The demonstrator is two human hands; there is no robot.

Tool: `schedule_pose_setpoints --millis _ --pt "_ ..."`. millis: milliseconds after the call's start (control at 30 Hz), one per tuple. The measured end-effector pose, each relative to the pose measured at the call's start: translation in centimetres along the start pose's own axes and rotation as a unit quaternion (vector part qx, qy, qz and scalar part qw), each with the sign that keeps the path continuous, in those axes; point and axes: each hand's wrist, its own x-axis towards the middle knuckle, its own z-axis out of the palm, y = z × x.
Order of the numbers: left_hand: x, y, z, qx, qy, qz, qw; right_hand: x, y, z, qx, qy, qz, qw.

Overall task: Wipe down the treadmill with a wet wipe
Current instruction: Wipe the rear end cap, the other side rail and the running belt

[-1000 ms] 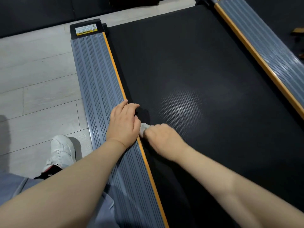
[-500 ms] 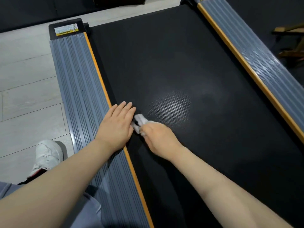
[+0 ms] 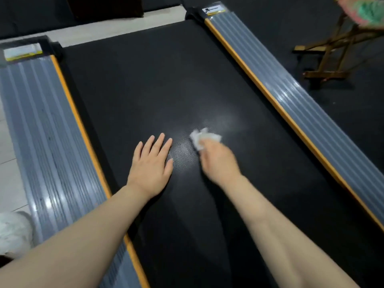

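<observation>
- Fingers [image 3: 209, 146] of the right hand [image 3: 218, 159] bunch a soft, light wipe [image 3: 202, 138] mid-belt [image 3: 166, 80].
- Left hand [image 3: 151, 163] rests flat, fingers spread.
- Limp wipe handles best bunched under fingertips.

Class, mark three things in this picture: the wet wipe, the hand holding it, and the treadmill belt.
wet wipe [image 3: 200, 138], head view, on the crumpled white part ahead of the fingers.
right hand [image 3: 218, 161], head view, on the back of the hand.
treadmill belt [image 3: 145, 84], head view, on bare black surface ahead of the hands.
</observation>
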Motion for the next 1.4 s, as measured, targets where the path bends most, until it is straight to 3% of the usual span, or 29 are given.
schedule_pose_setpoints --millis 67,133,200,300,400,433,500,567,633,700,800,900,967,1067,1133,1200,1267,1400 --pt "0.0 0.0 0.8 0.021 0.017 -0.008 1.0 -1.2 -2.2 -1.0 0.028 -0.087 -0.14 0.986" --pt "0.0 -0.3 1.3 0.029 0.029 -0.009 0.999 -0.4 0.5 -2.0 0.019 -0.056 -0.144 0.988" --pt "0.0 -0.2 1.5 0.026 0.038 -0.008 0.999 1.5 6.8 -2.6 -0.056 -0.002 0.003 0.998" --pt "0.0 -0.1 1.6 0.02 0.042 -0.011 0.999 2.4 15.6 -4.4 -0.074 0.063 0.256 0.962" --pt "0.1 0.0 1.5 0.018 0.042 -0.011 0.999 3.2 16.2 -4.3 -0.049 0.1 0.363 0.925" --pt "0.1 0.0 1.5 0.018 0.042 -0.01 0.999 3.3 14.9 -3.7 -0.036 0.106 0.351 0.93" --pt "0.1 0.1 1.5 0.019 0.044 -0.012 0.999 2.4 11.2 -2.2 0.018 0.106 0.21 0.972" --pt "0.0 0.1 1.6 0.019 0.048 -0.011 0.999 -0.2 8.4 -1.4 0.059 0.026 0.026 0.998" --pt "0.3 0.2 1.5 0.017 0.048 -0.009 0.999 -1.1 10.2 -2.2 0.002 -0.01 -0.038 0.999" --pt "0.3 0.0 1.6 0.019 0.044 -0.005 0.999 -0.7 14.0 -3.1 -0.074 0.026 0.067 0.995" --pt "0.2 0.2 1.5 0.019 0.036 -0.009 0.999 -0.2 18.3 -4.7 -0.14 0.065 0.263 0.952" --pt "0.4 0.2 1.2 0.014 0.024 -0.005 1.0 0.3 16.1 -3.8 -0.108 0.109 0.359 0.92" --pt "0.4 0.1 1.2 -0.008 0.026 0.001 1.0 1.2 12.7 -2.3 -0.043 0.133 0.378 0.915" --pt "0.3 -0.2 0.0 -0.154 0.039 -0.01 0.987 2.8 4.8 -0.2 0.002 0.116 0.275 0.954" --pt "0.3 -1.2 -1.4 -0.268 0.015 -0.031 0.963 3.0 -1.9 0.7 0.006 0.089 0.145 0.985" --pt "0.3 -3.2 -3.2 -0.306 -0.011 -0.023 0.952 2.3 -8.5 1.5 0.03 -0.001 -0.004 1.0" --pt "0.0 -6.1 -4.9 -0.257 -0.026 -0.008 0.966 1.2 -12.9 1.9 0.077 -0.109 -0.111 0.985" --pt "-1.6 -12.9 -6.5 -0.028 -0.017 0.005 0.999 1.7 -13.2 2.3 0.109 -0.094 -0.275 0.951"
